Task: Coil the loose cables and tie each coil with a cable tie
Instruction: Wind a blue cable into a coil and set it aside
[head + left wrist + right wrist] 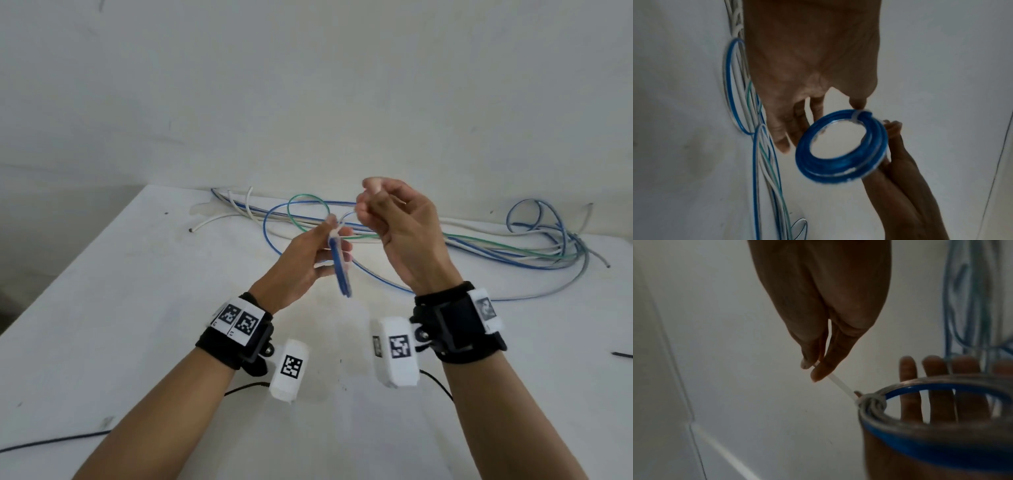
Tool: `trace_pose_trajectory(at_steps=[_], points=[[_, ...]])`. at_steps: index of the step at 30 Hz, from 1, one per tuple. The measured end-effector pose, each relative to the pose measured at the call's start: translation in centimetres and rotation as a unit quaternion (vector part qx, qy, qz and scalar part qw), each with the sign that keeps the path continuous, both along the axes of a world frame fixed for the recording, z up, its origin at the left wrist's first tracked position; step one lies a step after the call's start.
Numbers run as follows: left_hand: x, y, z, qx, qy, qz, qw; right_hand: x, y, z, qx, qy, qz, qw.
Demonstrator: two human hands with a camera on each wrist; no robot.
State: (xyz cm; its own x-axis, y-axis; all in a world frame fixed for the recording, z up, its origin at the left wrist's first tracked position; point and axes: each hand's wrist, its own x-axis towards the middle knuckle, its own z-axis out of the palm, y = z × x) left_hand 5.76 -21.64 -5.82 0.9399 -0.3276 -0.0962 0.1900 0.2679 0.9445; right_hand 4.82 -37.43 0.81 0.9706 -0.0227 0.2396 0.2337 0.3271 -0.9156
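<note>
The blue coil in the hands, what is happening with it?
A person is tying it. The left hand holds the blue coil, and the right hand pinches the tail of a white cable tie already looped round it. More loose cables lie uncoiled on the table behind.

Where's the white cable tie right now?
In the head view it's mid-frame above the table: the cable tie loops the blue coil held by the left hand, its tail pinched by the right hand.

Black wrist straps (pixel 236 339) carry white camera blocks (pixel 399 353) with square-code markers.
</note>
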Motion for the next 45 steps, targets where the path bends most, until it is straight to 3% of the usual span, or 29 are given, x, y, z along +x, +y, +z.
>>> trace_pose_trajectory(at_steps=[4,8,11,14,17,21,26,31,36,38,40,45], points=[[-0.7,3.2,-0.2,0.027,0.03,-0.026,0.999,1.1,2.9,0.6,-0.14,-0.055,-0.095,0.984],[-2.1,6.6,-0.2,0.109,-0.037,0.08,0.99,2.2,5.6,-0.4,-0.164,-0.045,-0.102,0.98],[-2.7,9.8,-0.3,0.131,-0.027,0.112,0.985,3.7,7.1,-1.9,-0.197,-0.011,-0.071,0.978],[-3.2,13.5,-0.2,0.112,0.008,0.141,0.984,4.4,9.2,-4.1,-0.355,0.076,0.036,0.931],[-3.4,16.7,-0.2,0.085,0.052,0.179,0.979,3.5,12.8,-6.1,-0.323,0.169,0.168,0.916],[-3.7,21.1,-0.9,0.15,0.083,0.227,0.959,3.5,18.1,-7.9,-0.337,0.165,0.151,0.915],[-3.9,25.5,-2.4,0.269,0.078,0.294,0.914,2.9,21.8,-9.4,-0.367,0.145,0.142,0.908],[-4.0,27.3,-2.6,0.319,0.088,0.267,0.905,2.8,22.5,-10.4,-0.373,0.129,0.156,0.906],[-3.9,27.4,-2.6,0.419,0.047,0.31,0.852,2.7,23.0,-10.6,-0.529,0.017,0.141,0.837],[-3.9,27.2,-2.7,0.456,0.03,0.298,0.838,2.7,23.3,-10.7,-0.559,-0.004,0.142,0.817],[-4.0,27.0,-2.4,0.533,0.017,0.266,0.803,2.6,23.5,-10.7,-0.585,-0.013,0.143,0.798],[-3.7,26.0,-1.7,0.655,-0.008,0.239,0.717,3.0,22.3,-10.4,-0.594,-0.01,0.143,0.792]])
